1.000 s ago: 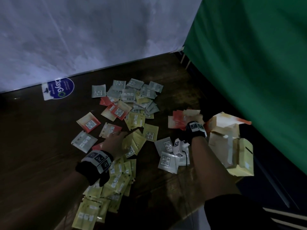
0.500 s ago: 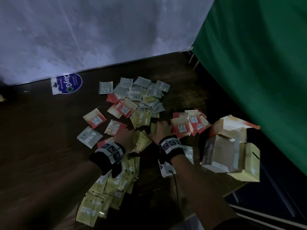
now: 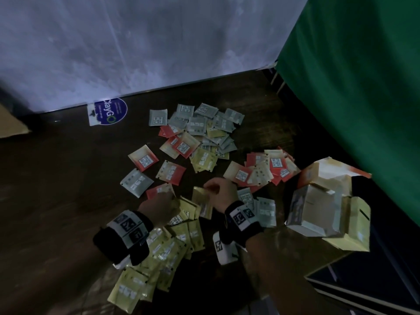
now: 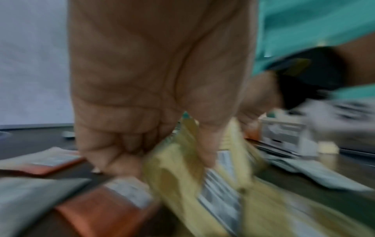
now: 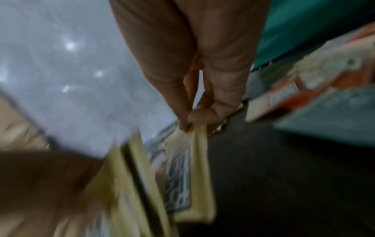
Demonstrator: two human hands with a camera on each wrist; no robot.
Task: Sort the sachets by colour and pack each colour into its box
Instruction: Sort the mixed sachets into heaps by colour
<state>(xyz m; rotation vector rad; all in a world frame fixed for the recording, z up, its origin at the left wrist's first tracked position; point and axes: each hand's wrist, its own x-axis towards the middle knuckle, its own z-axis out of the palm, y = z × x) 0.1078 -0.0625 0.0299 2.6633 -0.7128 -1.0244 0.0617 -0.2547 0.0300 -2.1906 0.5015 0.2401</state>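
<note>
Three boxes [image 3: 327, 205] crowd the right hand [image 3: 221, 193], fingers pinching a yellow sachet [image 3: 202, 202].

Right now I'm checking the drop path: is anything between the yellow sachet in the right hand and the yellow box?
Yes. The right hand pinches a yellow sachet; between it and the yellow box lie a few grey sachets flat on the table and the pale open box, so the sachet must be carried over them.
</note>
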